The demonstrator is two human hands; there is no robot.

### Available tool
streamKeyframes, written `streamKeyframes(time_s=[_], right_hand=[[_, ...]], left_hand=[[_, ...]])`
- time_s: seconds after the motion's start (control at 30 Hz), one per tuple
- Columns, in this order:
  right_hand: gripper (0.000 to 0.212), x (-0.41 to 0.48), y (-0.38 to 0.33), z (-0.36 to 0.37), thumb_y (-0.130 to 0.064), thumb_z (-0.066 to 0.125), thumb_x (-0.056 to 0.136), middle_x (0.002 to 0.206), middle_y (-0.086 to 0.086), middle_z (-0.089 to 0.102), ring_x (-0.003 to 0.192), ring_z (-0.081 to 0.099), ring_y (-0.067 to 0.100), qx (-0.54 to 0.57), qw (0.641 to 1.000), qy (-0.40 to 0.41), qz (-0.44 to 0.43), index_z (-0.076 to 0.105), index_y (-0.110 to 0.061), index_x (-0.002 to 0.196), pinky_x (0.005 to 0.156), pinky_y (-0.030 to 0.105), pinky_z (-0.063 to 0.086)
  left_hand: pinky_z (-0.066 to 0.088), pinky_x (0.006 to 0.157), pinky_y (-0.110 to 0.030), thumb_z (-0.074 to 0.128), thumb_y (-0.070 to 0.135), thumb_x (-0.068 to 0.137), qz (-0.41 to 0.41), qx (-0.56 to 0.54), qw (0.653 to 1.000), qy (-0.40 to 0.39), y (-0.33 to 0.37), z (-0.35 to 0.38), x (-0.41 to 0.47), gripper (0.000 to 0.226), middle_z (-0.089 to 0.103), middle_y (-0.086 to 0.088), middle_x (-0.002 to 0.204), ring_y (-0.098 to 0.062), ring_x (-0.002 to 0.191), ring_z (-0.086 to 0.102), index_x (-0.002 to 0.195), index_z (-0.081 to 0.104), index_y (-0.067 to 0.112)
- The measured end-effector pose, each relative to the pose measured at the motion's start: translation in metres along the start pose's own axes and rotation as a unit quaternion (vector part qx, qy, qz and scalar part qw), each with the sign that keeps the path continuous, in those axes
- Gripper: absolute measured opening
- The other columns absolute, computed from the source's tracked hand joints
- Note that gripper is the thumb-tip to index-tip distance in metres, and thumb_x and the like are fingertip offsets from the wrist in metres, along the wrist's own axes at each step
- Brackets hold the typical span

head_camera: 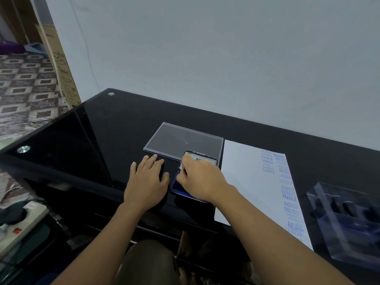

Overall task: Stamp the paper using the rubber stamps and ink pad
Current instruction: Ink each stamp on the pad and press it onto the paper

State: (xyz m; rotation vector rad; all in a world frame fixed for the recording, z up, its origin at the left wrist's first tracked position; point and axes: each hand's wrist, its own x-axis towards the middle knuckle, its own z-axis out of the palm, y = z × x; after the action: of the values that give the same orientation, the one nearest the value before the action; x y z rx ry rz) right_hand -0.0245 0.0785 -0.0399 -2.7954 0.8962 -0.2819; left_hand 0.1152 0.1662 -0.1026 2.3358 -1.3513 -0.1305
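The ink pad (pixel 179 187) lies on the black glass table, its blue pad showing below my right hand (pixel 200 178). That hand's curled fingers pinch the left edge of the pad's hinged white-labelled lid (pixel 203 158), which stands partly raised. My left hand (pixel 148 182) rests flat on the table just left of the pad, fingers straight. The white paper (pixel 244 177) lies to the right of the pad, with several blue stamp prints such as SAMPLE and FRAGILE down its right side. The rubber stamps sit in a clear plastic box (pixel 349 219) at the far right. No stamp is in either hand.
A clear plastic cover (pixel 178 138) lies flat behind the ink pad. The black glass table (pixel 98 132) ends at a wall behind and at an edge on the left. A power strip (pixel 22 221) lies lower left, beside the table.
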Motion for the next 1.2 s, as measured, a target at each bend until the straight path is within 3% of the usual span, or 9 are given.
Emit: streamKeyframes(time_s=[0.1,0.23,0.4,0.63,0.8,0.87,0.97,1.2], right_hand=[[0.017,0.0,0.006,-0.014,-0.031,0.047,0.097,0.076,-0.001,0.058,0.066,0.051,0.014,0.093,0.995,0.016,0.037,0.045,-0.02,0.085,0.056,0.032,0.038],[0.017,0.001,0.025,-0.04,-0.028,0.052,0.091,0.075,0.002,0.061,0.074,0.057,0.023,0.17,0.98,0.056,0.09,0.052,-0.014,0.081,0.066,0.038,0.047],[0.017,-0.004,0.057,-0.067,-0.026,0.055,0.088,0.077,0.002,0.065,0.078,0.06,0.023,0.156,0.978,0.068,0.123,0.057,-0.01,0.083,0.068,0.036,0.05],[0.022,-0.029,0.117,-0.094,-0.03,0.053,0.094,0.083,0.002,0.067,0.078,0.061,0.023,0.121,0.972,0.048,0.197,0.06,-0.01,0.087,0.064,0.034,0.048],[0.03,-0.049,0.156,-0.109,-0.03,0.045,0.098,0.088,0.004,0.068,0.074,0.058,0.018,0.114,0.96,0.044,0.251,0.062,-0.006,0.091,0.062,0.031,0.042],[0.031,-0.055,0.167,-0.111,-0.026,0.041,0.099,0.093,0.007,0.067,0.082,0.06,0.024,0.111,0.957,0.043,0.265,0.062,-0.003,0.094,0.066,0.033,0.042],[0.029,-0.061,0.18,-0.11,-0.027,0.04,0.1,0.098,0.007,0.066,0.089,0.061,0.027,0.097,0.954,0.045,0.28,0.059,-0.005,0.098,0.067,0.034,0.043],[0.021,-0.063,0.195,-0.098,-0.03,0.044,0.101,0.088,0.004,0.065,0.078,0.061,0.021,0.072,0.96,0.006,0.271,0.055,-0.015,0.091,0.059,0.029,0.042]], left_hand=[[0.005,0.123,-0.047,0.039,0.039,0.101,0.001,-0.003,1.0,0.003,0.0,0.0,0.0,0.052,0.023,0.0,0.162,-0.017,0.151,0.009,0.15,0.036,0.02],[0.005,0.122,-0.047,0.043,0.037,0.1,-0.01,-0.01,1.0,-0.006,0.001,-0.002,0.002,0.051,0.027,0.0,0.16,-0.017,0.151,0.012,0.148,0.04,0.02],[0.018,0.117,-0.055,0.05,0.028,0.095,-0.034,-0.079,0.996,0.011,0.021,-0.017,0.012,0.041,0.048,-0.001,0.144,-0.021,0.135,0.039,0.134,0.053,0.017],[0.024,0.117,-0.047,0.048,0.025,0.097,0.068,-0.136,0.988,0.008,0.09,-0.031,0.027,0.043,0.041,-0.003,0.15,-0.018,0.141,0.031,0.138,0.05,0.013],[0.025,0.109,-0.037,0.049,0.026,0.097,0.129,-0.146,0.981,-0.009,0.139,-0.018,0.035,0.037,0.052,0.0,0.134,-0.017,0.126,0.04,0.13,0.055,0.01],[0.027,0.106,-0.037,0.046,0.027,0.097,0.14,-0.124,0.982,-0.025,0.155,-0.011,0.039,0.033,0.054,0.002,0.129,-0.017,0.121,0.041,0.124,0.055,0.01],[0.023,0.114,-0.039,0.044,0.027,0.099,0.15,-0.12,0.98,-0.058,0.174,-0.001,0.041,0.042,0.045,0.001,0.145,-0.018,0.135,0.033,0.137,0.049,0.012],[0.022,0.114,-0.042,0.042,0.028,0.098,0.174,-0.088,0.977,-0.085,0.198,0.033,0.046,0.045,0.046,0.001,0.144,-0.017,0.135,0.033,0.14,0.048,0.013]])
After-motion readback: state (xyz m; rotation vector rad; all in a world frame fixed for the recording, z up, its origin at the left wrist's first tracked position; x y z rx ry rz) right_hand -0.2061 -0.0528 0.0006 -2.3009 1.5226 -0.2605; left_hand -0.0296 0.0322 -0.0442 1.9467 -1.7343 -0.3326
